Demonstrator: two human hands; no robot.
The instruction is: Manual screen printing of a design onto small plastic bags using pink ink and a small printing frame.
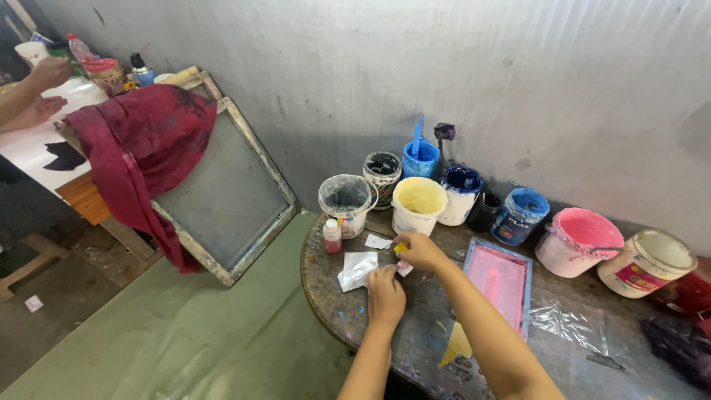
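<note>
My left hand (385,292) rests fingers-down on the dark, paint-stained round table (326,296), pinching a small pinkish-white scrap of paper (404,269). My right hand (418,250) is just above it, fingers closed on the same scrap, with a small yellow bit (400,247) at its fingertips. A crumpled clear plastic bag (357,270) lies just left of my hands. A small white paper piece (378,241) lies behind them. A yellow paint bucket (418,204) stands directly beyond my right hand.
Several paint buckets line the wall: clear-lined (345,201), blue (518,215), pink (578,241), white (646,261). A small red-capped bottle (332,235), a pink-inked blue tray (500,281), a leaning screen frame (222,192), a red cloth (144,141). Another person's hands (41,89) work far left.
</note>
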